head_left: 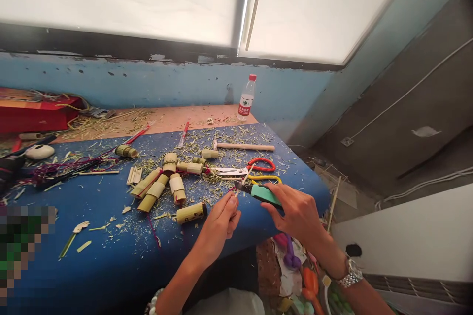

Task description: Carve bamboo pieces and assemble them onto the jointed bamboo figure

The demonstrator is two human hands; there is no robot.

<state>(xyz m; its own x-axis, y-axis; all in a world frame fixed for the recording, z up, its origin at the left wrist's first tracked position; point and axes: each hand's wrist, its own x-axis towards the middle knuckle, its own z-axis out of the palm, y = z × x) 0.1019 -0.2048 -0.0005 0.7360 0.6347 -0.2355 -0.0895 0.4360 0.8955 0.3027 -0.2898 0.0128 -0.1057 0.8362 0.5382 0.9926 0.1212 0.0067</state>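
My right hand (295, 209) grips a utility knife (266, 195) with a teal and black handle, its blade pointing left. Pinched in the fingers of my left hand (219, 221) is a thin, pale bamboo strip (242, 188). The knife blade is at the strip, just above my left fingertips; whether it is cutting in I cannot tell. Beyond both hands lie scissors (236, 172) with red and yellow handle loops. To the left, several bamboo tube pieces (152, 196) lie grouped, some joined by red cord. A loose bamboo tube (191, 212) with a dark end sits beside my left wrist.
Shavings litter the blue table cover (111, 236). A hammer (244, 146) lies behind the scissors, and a water bottle (246, 99) stands at the back. Purple cords (70, 170), a white oval object (40, 151) and a red box (37, 110) are at left. The table's right edge drops off.
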